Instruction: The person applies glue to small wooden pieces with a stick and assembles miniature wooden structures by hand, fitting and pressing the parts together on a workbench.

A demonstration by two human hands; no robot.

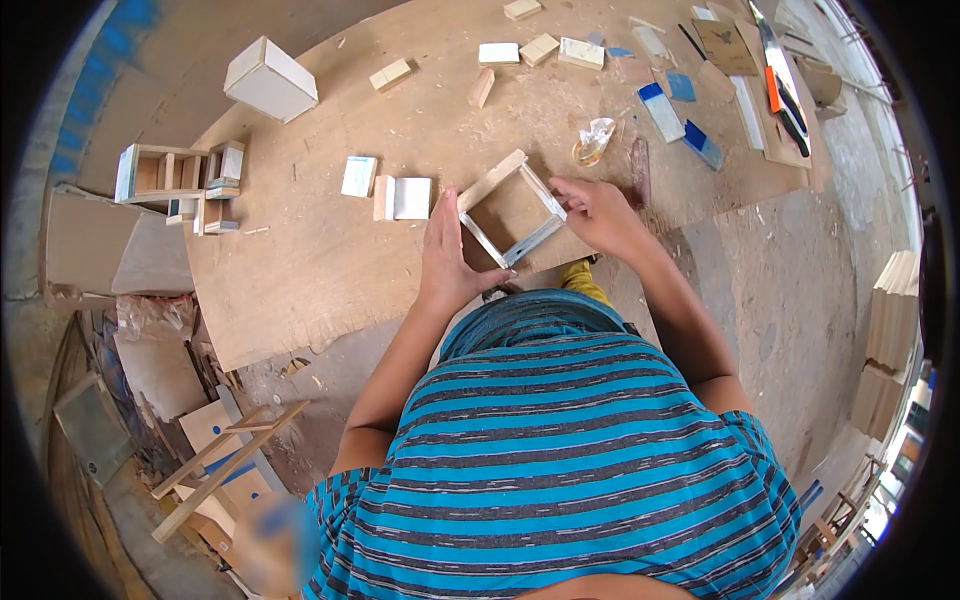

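A small square wooden frame [495, 181] with whitish and grey sides stands turned like a diamond near the board's front edge. My left hand [447, 262] braces its left corner, fingers straight along the upper side and thumb reaching to the bottom corner. At the right corner, my right hand [603, 215] grips the frame with bent fingers; part of those fingers is hidden. Just left of the frame lie a small block with a white face [411, 198] and a whitish square piece [359, 176].
A white box [271, 80] and a wooden compartment assembly [170, 172] stand at the left. Small wood blocks [539, 49] lie at the back. A crumpled plastic piece [594, 142], blue-ended pieces [661, 112] and a handsaw [776, 78] are at the right.
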